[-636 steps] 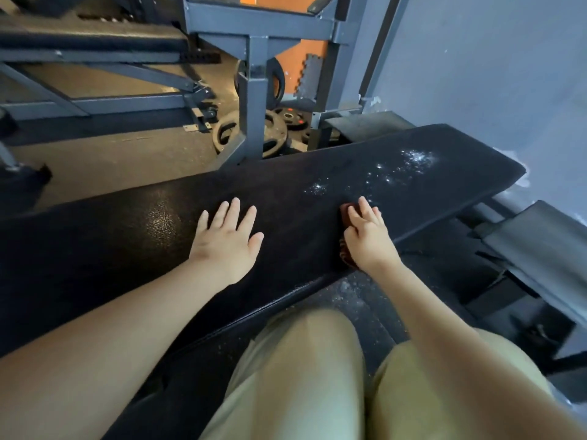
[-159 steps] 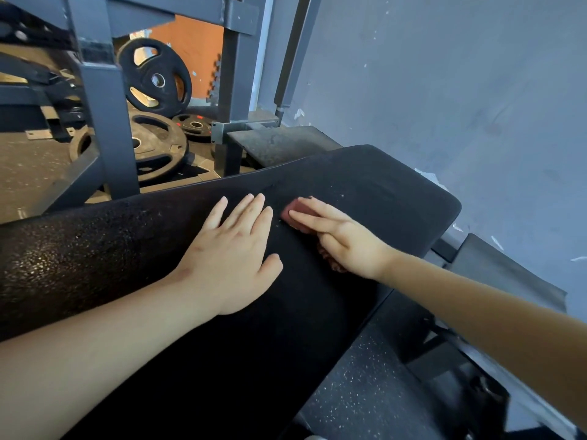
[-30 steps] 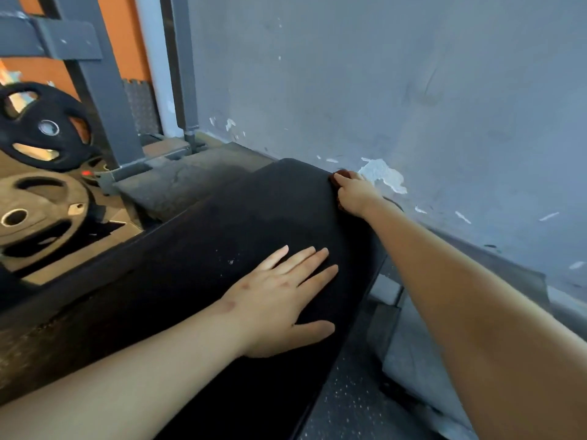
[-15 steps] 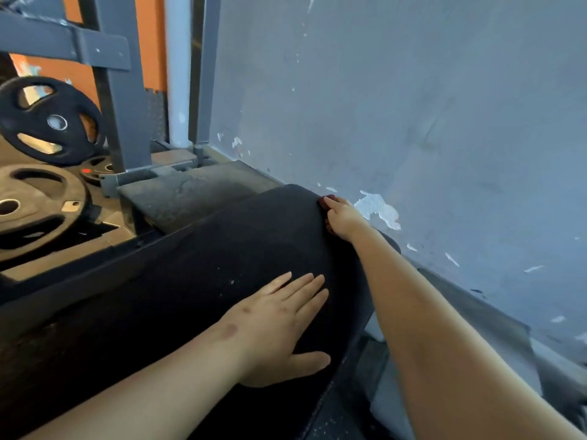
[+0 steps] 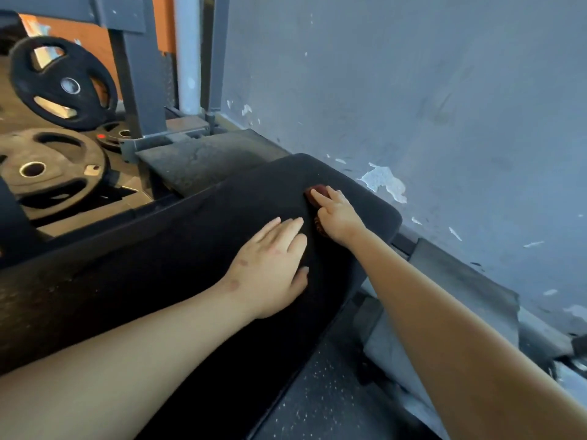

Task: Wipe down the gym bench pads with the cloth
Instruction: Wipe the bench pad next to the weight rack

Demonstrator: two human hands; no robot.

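Observation:
The black bench pad (image 5: 178, 249) runs from the lower left up to its rounded far end near the grey wall. My right hand (image 5: 337, 214) presses a small dark red cloth (image 5: 318, 192) flat onto the pad with straight fingers; most of the cloth is hidden under the palm. My left hand (image 5: 273, 268) lies flat on the pad just left of the right hand, fingers straight and together, holding nothing.
A grey wall with peeling paint (image 5: 384, 182) stands close behind the pad's end. Black weight plates (image 5: 60, 84) and a grey steel rack post (image 5: 139, 77) stand at the left. A second grey pad (image 5: 460, 281) lies low on the right over speckled floor (image 5: 320, 398).
My right hand has drawn the cloth back from the pad's far corner toward me, close beside the left hand. The left hand has stayed flat on the pad.

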